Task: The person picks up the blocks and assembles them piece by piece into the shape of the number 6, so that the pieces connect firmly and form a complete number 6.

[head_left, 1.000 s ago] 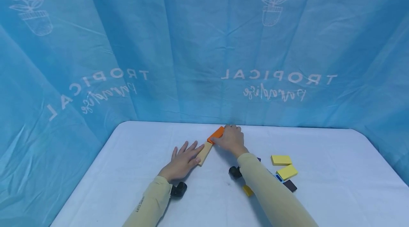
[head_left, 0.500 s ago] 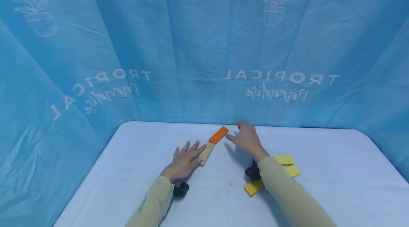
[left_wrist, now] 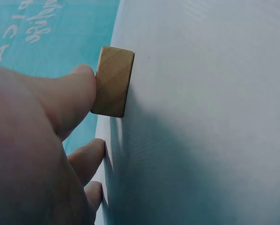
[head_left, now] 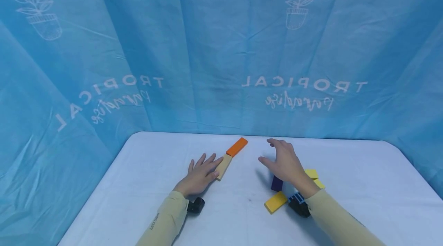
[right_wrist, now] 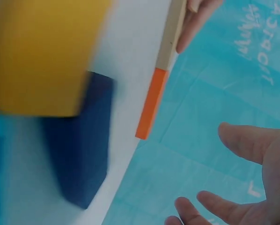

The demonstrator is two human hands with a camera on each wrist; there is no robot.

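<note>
A plain wooden block and an orange block lie end to end in a slanting line on the white-covered table. My left hand rests beside the wooden block, fingers spread and fairly straight. In the left wrist view the thumb touches the wooden block. My right hand hovers over the table to the right of the orange block, holding nothing, thumb and fingers apart. Nearest below it is a dark purple block; the right wrist view shows this dark block close up.
A golden-yellow block lies in front of the dark one. Two lighter yellow blocks are partly hidden behind the right wrist. A light blue, dark-striped thing shows beside the black wrist camera. A blue curtain hangs behind the table.
My right hand has let go of the orange block and moved right and nearer, uncovering the dark and golden-yellow blocks. My left hand stays by the wooden block.
</note>
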